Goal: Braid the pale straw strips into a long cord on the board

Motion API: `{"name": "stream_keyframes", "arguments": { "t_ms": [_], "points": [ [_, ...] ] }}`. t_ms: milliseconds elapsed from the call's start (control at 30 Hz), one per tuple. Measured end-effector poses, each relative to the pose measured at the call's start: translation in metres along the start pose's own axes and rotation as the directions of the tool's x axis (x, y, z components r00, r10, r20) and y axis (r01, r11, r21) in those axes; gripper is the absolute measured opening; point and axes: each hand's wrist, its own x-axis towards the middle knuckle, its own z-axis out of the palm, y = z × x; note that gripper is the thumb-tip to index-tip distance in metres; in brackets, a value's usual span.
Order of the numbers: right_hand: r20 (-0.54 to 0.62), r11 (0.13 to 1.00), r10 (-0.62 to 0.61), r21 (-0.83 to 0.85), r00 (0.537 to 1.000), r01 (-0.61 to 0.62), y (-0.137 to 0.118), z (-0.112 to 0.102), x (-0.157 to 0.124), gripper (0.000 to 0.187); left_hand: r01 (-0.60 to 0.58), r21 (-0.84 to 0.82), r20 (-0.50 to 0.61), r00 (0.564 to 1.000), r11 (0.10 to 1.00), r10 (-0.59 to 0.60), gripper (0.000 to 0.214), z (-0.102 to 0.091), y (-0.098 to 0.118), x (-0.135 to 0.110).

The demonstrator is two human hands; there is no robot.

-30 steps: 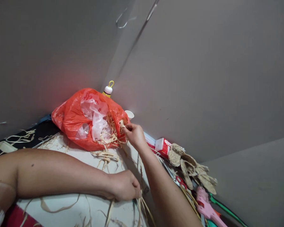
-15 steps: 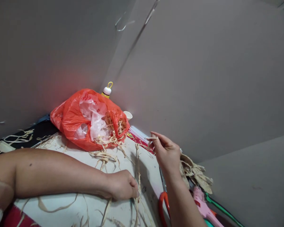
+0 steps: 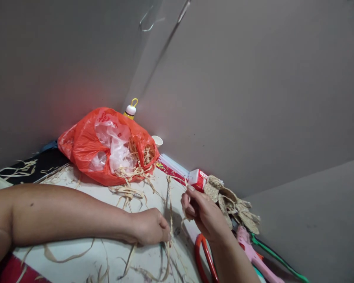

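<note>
My left hand is closed low over the white board, pinching the lower end of a thin twisted raffia cord. From there the cord runs away from me to a point beside my right hand. My right hand is raised a little to the right, thumb and finger pressed together on a raffia strand that leads left to the cord's far end. Loose raffia strips lie beyond my left forearm, and more are scattered in front of it.
A red plastic bag spills raffia at the back left. Behind it stand a yellow bottle and a white cup. Red-handled scissors, a red-and-white box, woven raffia pieces and a pink glue gun sit at the right.
My right hand has dropped lower and turned, bringing its raffia strand down near the cord's far end. The red-and-white box now shows behind it. My left hand keeps its hold on the cord.
</note>
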Motion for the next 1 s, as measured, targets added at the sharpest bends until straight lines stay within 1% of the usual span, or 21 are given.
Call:
{"name": "stream_keyframes", "arguments": {
  "t_ms": [100, 200, 300, 400, 533, 600, 667, 767, 800, 833, 867, 900, 967, 1000],
  "points": [
    [-0.013, 0.995, 0.019, 0.099, 1.0, -0.018, 0.002, -0.001, -0.001, 0.04, -0.013, 0.007, -0.004, 1.0, 1.0, 0.013, 0.011, -0.001, 0.0, 0.0],
    [-0.058, 0.986, -0.001, 0.168, 0.998, 0.011, 0.002, 0.002, 0.0, 0.034, -0.024, 0.014, -0.005, 1.0, 1.0, 0.024, 0.012, -0.001, -0.001, 0.001],
    [-0.023, 0.984, -0.066, 0.163, 0.998, 0.069, 0.001, 0.01, 0.003, 0.028, -0.026, 0.024, -0.004, 1.0, 0.999, 0.026, 0.012, 0.0, -0.002, 0.001],
    [0.015, 0.986, -0.096, 0.141, 0.995, 0.093, 0.0, 0.019, 0.006, 0.024, -0.032, 0.034, -0.006, 0.999, 0.999, 0.032, 0.01, -0.001, -0.002, 0.002],
    [0.014, 0.986, -0.12, 0.115, 0.993, 0.118, -0.002, 0.026, 0.009, 0.021, -0.044, 0.042, -0.015, 0.999, 0.998, 0.044, 0.007, -0.001, -0.001, 0.002],
    [-0.018, 0.983, -0.136, 0.125, 0.991, 0.137, -0.006, 0.026, 0.007, 0.02, -0.047, 0.042, -0.013, 0.999, 0.998, 0.048, 0.006, -0.001, 0.0, 0.0],
    [-0.079, 0.974, -0.129, 0.177, 0.989, 0.141, -0.011, 0.023, 0.003, 0.022, -0.036, 0.039, -0.004, 0.999, 0.999, 0.036, 0.009, -0.002, 0.002, -0.002],
    [-0.157, 0.952, -0.09, 0.277, 0.984, 0.131, -0.016, 0.011, -0.01, 0.035, -0.016, 0.033, 0.009, 1.0, 0.999, 0.015, 0.011, -0.002, 0.003, -0.004],
    [-0.166, 0.948, -0.078, 0.294, 0.983, 0.125, -0.015, 0.006, -0.016, 0.033, -0.017, 0.03, 0.011, 1.0, 0.999, 0.016, 0.011, -0.003, 0.003, -0.004],
    [-0.169, 0.947, -0.067, 0.301, 0.983, 0.116, -0.013, 0.0, -0.022, 0.027, -0.021, 0.028, 0.014, 1.0, 0.999, 0.021, 0.011, -0.003, 0.003, -0.004],
    [-0.171, 0.949, -0.058, 0.298, 0.984, 0.108, -0.01, -0.006, -0.028, 0.021, -0.026, 0.027, 0.018, 1.0, 0.999, 0.025, 0.012, -0.003, 0.002, -0.003],
    [-0.174, 0.955, -0.052, 0.278, 0.983, 0.1, -0.005, -0.012, -0.034, 0.02, -0.029, 0.025, 0.024, 0.999, 0.999, 0.028, 0.013, -0.003, 0.001, -0.001],
    [-0.157, 0.979, -0.045, 0.189, 0.987, 0.075, 0.007, -0.022, -0.047, 0.026, -0.044, 0.026, 0.036, 0.998, 0.999, 0.043, 0.015, -0.003, 0.0, 0.001],
    [-0.128, 0.99, -0.025, 0.135, 0.992, 0.042, 0.014, -0.026, -0.053, 0.025, -0.055, 0.031, 0.041, 0.998, 0.998, 0.054, 0.016, -0.002, 0.0, 0.002]
  ]
}}
